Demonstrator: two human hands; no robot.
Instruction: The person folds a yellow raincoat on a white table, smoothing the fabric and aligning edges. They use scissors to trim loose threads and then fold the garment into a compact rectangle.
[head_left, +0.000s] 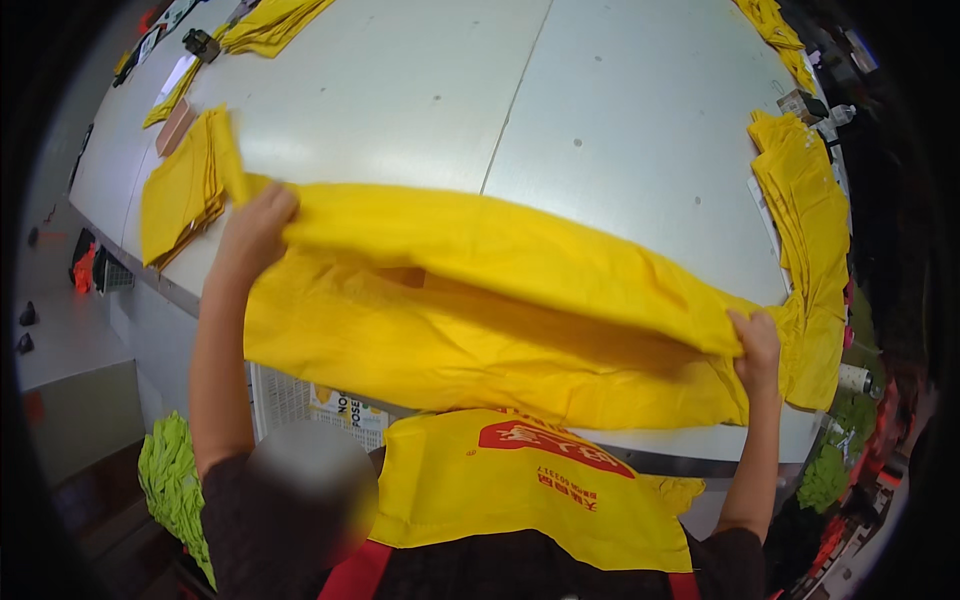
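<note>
A wide piece of yellow cloth (500, 235) stretches between my two hands over the pale table. My left hand (260, 225) is closed on its far edge near the left end. At the right end my right hand (757, 345) grips the same edge. Between them the edge is raised and bowed, with a shadowed gap beneath it, while the near part lies spread along the table's front. Just beyond my left hand is a stack of folded yellow cloth (185, 190). A long pile of yellow cloth (810, 230) lies close by my right hand.
More yellow cloth (275, 25) sits at the far left, near a small black object (201, 45). Below the front edge are a white basket (285, 400) and bright green cloth (172, 480). A printed yellow garment (440, 490) with red straps covers my front.
</note>
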